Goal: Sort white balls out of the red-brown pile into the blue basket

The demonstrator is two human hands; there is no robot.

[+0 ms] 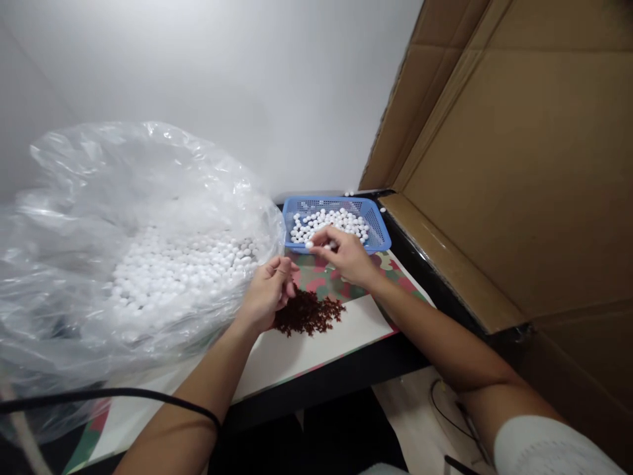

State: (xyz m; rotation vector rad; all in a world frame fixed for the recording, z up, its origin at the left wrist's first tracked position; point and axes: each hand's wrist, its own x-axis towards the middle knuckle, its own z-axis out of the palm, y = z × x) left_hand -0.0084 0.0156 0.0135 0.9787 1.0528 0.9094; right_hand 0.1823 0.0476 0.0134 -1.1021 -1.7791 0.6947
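Observation:
Just in front of the blue basket, my right hand point(343, 254) pinches a small white ball point(309, 245) between thumb and fingertips. More white shows under its curled fingers, too small to make out. My left hand point(271, 287) is closed in a pinch to the left and a little nearer to me. What its fingertips hold, if anything, cannot be seen. Right beside it lies a pile of small dark red-brown pieces point(311, 313), partly hidden by that hand. The blue basket point(378, 227) behind my right hand contains many white balls point(341, 221).
A large clear plastic bag point(163, 152) full of white balls point(173, 270) stands open at the left. A patterned sheet and a white strip point(356, 322) cover the table. Cardboard point(534, 165) walls the right side. A black cable point(113, 392) crosses my left forearm.

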